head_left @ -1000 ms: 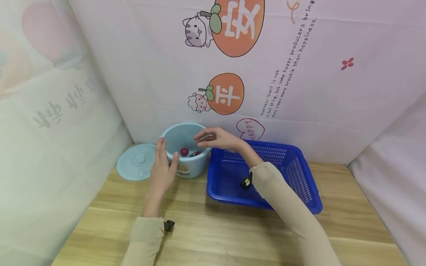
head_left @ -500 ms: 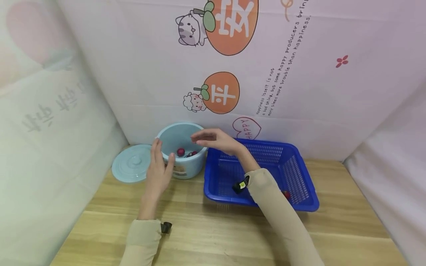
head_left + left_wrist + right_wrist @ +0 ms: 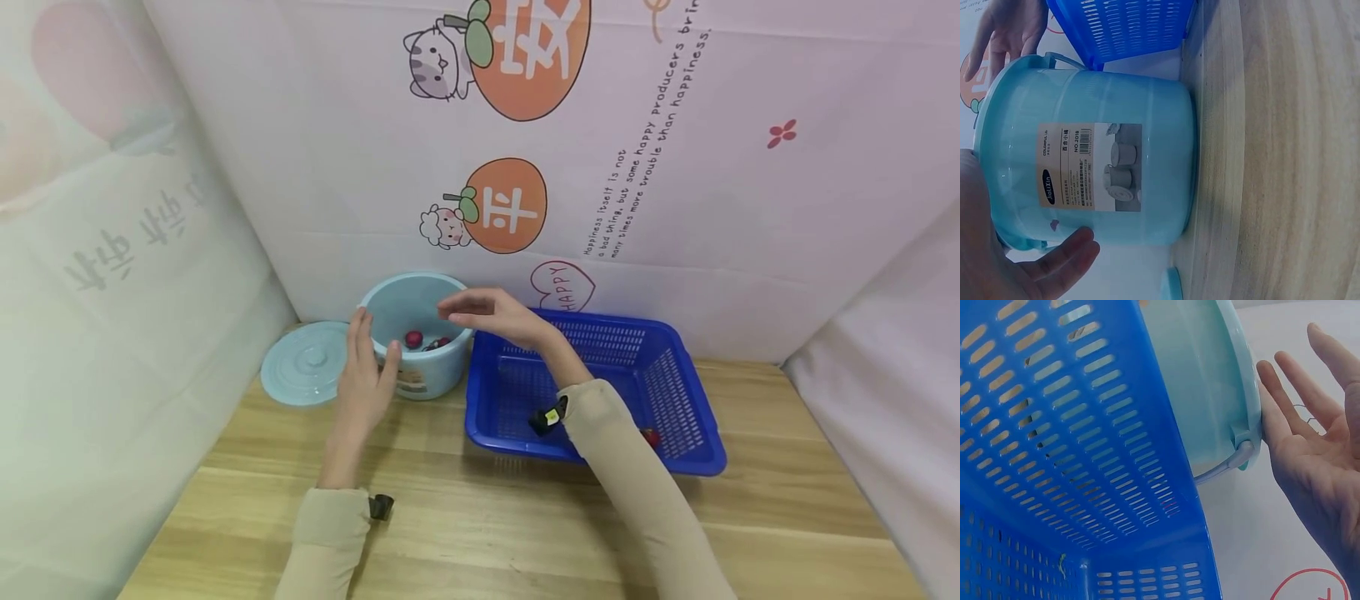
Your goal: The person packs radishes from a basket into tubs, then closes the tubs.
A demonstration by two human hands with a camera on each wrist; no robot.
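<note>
A light-blue lidless bucket (image 3: 442,375) stands upright near the back wall. Inside lie a round red thing (image 3: 413,339) and a second, partly hidden red thing (image 3: 442,342), both too small to name. My left hand (image 3: 366,375) is at the bucket's left front, fingers extended beside the rim; in the left wrist view its fingers (image 3: 1069,259) lie along the labelled side. My right hand (image 3: 498,317) hovers at the right rim, fingers loosely bent. The right wrist view has that hand (image 3: 1316,437) right at the rim, palm showing, holding nothing.
A blue slotted basket (image 3: 708,429) stands right of the bucket, under my right forearm; a small red thing (image 3: 651,436) in it is partly hidden by the sleeve. The bucket's light-blue lid (image 3: 307,364) lies at the left. White printed cloth (image 3: 337,200) walls the back and sides.
The camera view shifts slightly. Both hands stay about the same at the bucket. The red thing in the basket, hidden a second ago, shows beside the right sleeve.
</note>
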